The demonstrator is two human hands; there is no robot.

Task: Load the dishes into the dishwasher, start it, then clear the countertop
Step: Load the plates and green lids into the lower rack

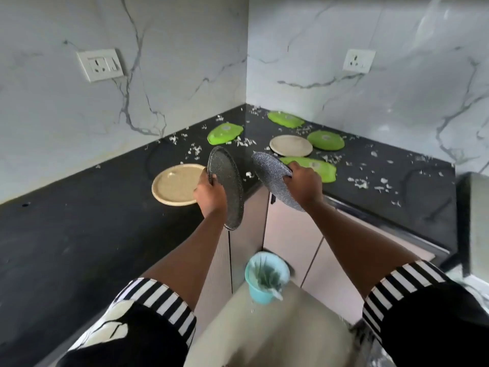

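The dark speckled plate (227,176) is clasped on edge in the left grip (210,193), and the paler speckled plate (270,176) is clasped, tilted, in the right grip (304,185). On the counter (79,221) a beige plate (173,184) lies just left of the left grip; green plates (326,139) and a second beige plate (291,145) lie beyond the right grip

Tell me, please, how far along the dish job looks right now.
Early stage. Done: nothing visibly, and no dishwasher is in view. In hand: the left hand grips a dark speckled plate and the right hand a grey speckled plate, both held clear of the countertop. Left: two beige plates, four green plates and white scraps lie on it.
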